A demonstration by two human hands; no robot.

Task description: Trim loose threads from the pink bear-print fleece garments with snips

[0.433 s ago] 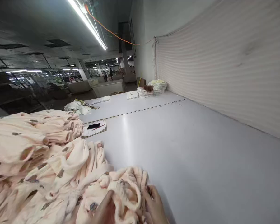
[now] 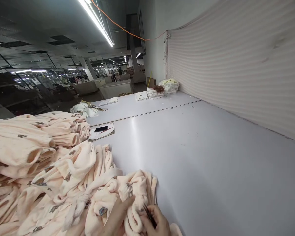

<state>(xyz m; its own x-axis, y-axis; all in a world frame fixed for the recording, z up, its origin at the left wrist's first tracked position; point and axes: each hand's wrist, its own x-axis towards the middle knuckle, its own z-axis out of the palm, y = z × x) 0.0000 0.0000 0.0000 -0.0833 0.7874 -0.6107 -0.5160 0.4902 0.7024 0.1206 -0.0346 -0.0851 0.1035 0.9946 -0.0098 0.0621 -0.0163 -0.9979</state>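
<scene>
A heap of peach fleece garments [image 2: 71,180] with small brown and grey printed motifs covers the lower left of the table. My left hand [image 2: 116,214] is at the near right bundle, its thumb and fingers closed on a folded peach garment [image 2: 137,190]. Just right of it, my right hand [image 2: 159,224] is closed around dark thread snips [image 2: 150,217]. The snips' narrow tips point up and left, close against the fleece. Whether the blades touch a thread is too small to tell.
Beyond the heap lies a notebook [image 2: 94,135] with a black phone [image 2: 101,129] and a pen on it. White cloth scraps [image 2: 85,109] and stacked white pieces [image 2: 170,88] are farther back. A striped cloth [image 2: 236,65] hangs along the table's right side.
My right hand has moved left and turned over the garment, and the dark snips now show in it. My left hand has shifted slightly right, still on the fleece. The view has tilted slightly.
</scene>
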